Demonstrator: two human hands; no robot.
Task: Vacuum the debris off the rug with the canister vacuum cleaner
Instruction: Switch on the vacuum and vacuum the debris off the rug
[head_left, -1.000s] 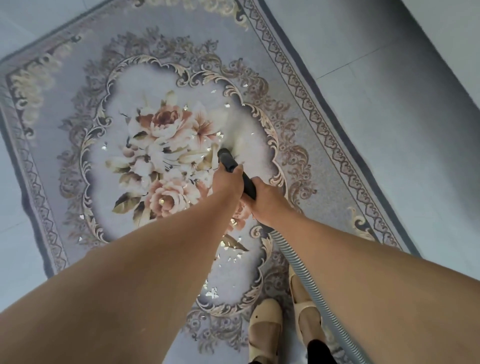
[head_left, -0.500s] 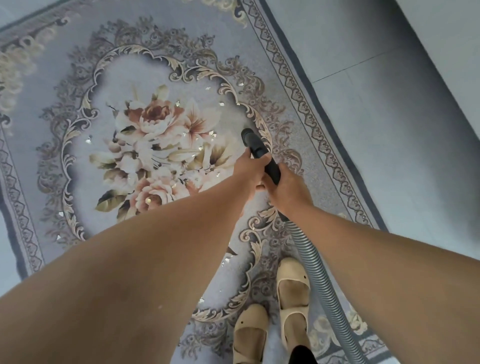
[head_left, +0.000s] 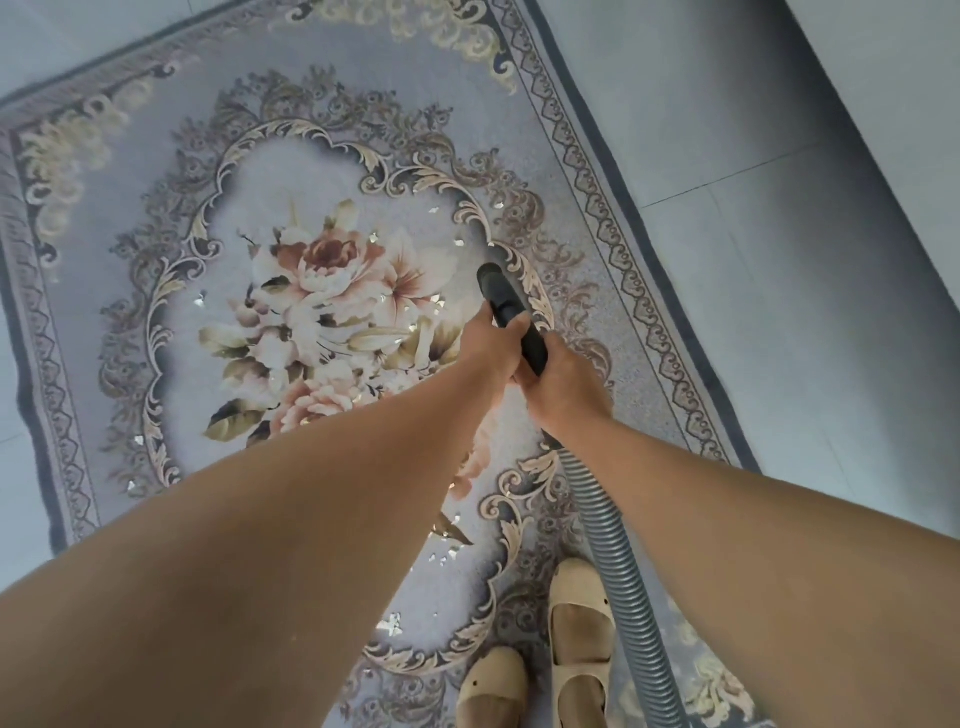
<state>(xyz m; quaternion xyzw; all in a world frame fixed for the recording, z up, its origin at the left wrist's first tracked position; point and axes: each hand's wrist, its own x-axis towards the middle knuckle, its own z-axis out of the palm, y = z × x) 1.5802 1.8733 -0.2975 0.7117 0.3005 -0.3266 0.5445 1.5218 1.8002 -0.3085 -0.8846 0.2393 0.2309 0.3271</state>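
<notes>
I see the left hand (head_left: 488, 348) and right hand (head_left: 563, 384) wrapped tight round the black vacuum nozzle (head_left: 501, 293), it has slid from the flowers (head_left: 332, 291) to the curly frame (head_left: 537, 301) on the rug (head_left: 156, 171), shiny debris bits (head_left: 389, 623) lie scattered, grey hose (head_left: 623, 571) cut off at the bottom, nozzle mouth hidden.

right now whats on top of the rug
Shiny debris flakes lie scattered on the rug, some near the two beige shoes standing on it. The grey hose runs over it to the black nozzle that the left hand and right hand grip. Whatever lies beneath the forearms is covered.
</notes>
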